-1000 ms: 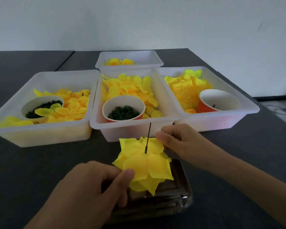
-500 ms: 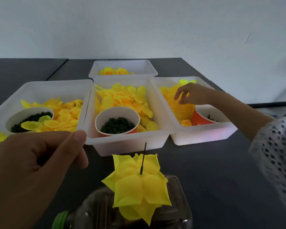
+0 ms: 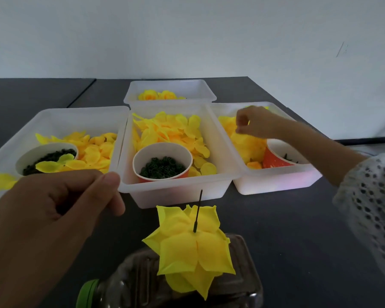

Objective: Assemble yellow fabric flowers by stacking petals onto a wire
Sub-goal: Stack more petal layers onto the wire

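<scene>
Right hand (image 3: 252, 122) reaches into right bin (image 3: 276, 183), fingertips pinching at the yellow petals (image 3: 247, 143) there; can't tell if one is lifted. Left hand (image 3: 53, 218) hovers near camera over the table, fingers curled, thumb against index, holding nothing visible. Flower (image 3: 191, 245) of stacked petals sits on dark wire (image 3: 198, 210), upright, above a clear bottle (image 3: 142, 283) lying on the table. Middle bin (image 3: 176, 192) has petals and a cup (image 3: 162, 161) of green rings.
</scene>
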Tool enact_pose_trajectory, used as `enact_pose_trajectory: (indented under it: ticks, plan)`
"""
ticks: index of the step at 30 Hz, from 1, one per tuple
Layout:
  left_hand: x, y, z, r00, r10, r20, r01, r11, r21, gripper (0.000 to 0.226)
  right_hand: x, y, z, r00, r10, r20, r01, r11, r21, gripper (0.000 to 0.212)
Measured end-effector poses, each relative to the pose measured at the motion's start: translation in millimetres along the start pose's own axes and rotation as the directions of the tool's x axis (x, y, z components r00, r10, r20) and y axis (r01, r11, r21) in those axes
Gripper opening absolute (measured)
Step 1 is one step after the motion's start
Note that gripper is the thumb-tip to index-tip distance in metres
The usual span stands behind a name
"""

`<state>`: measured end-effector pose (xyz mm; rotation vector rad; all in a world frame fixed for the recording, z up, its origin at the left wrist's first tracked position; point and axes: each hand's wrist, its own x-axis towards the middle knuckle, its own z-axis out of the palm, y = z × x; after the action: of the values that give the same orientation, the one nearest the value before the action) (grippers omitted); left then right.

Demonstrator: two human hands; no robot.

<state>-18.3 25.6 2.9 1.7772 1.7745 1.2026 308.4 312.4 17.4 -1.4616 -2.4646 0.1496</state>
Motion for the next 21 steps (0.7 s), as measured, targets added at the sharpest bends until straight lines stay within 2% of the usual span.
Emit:
enact_pose_trajectory:
  ticks: [3, 5, 9, 11, 13, 16, 19, 21]
  plan:
    - [-2.4, 13.8, -2.0, 0.998, 0.066, 0.012, -0.066, 0.998, 0.000, 0.056, -11.7, -12.4, -44.5, 0.994, 0.065, -0.093, -0.050, 0.987, 0.154, 0.022]
    - [-4.4, 26.8, 0.2, 0.994, 0.114, -0.003, -0.114, 0.994, -0.003, 0.057, -26.3, -29.7, -71.7, 0.984, 0.138, -0.110, -0.080, 0.906, 0.415, 0.025]
    - [-7.3, 58.6, 8.6, 0.991, 0.135, -0.008, -0.135, 0.990, -0.047, 0.059, -76.9, -78.2, -100.6, 0.994, 0.103, -0.020, -0.049, 0.619, 0.784, 0.019]
    - [-9.2, 70.2, 17.0, 0.992, 0.127, 0.018, -0.126, 0.989, -0.083, 0.050, -105.8, -102.2, -94.5, 0.993, 0.021, 0.119, -0.118, 0.371, 0.921, 0.017]
    - [-13.4, 78.5, 28.3, 0.991, 0.118, 0.058, -0.108, 0.983, -0.150, 0.047, -131.7, -124.8, -82.7, 0.965, -0.103, 0.241, -0.220, 0.177, 0.959, 0.008]
    - [-20.1, 85.7, 43.1, 0.990, 0.093, 0.106, -0.063, 0.963, -0.262, 0.052, -155.1, -146.8, -67.9, 0.924, -0.208, 0.321, -0.321, 0.033, 0.946, 0.010]
    - [-21.7, 88.7, 44.2, 0.989, 0.060, 0.135, -0.024, 0.967, -0.253, 0.054, -164.3, -159.0, -59.8, 0.927, -0.160, 0.338, -0.358, -0.114, 0.927, 0.009]
    - [-21.3, 89.0, 42.7, 0.986, 0.046, 0.163, -0.008, 0.974, -0.226, 0.054, -165.5, -164.6, -55.3, 0.942, -0.123, 0.314, -0.331, -0.165, 0.929, 0.006]
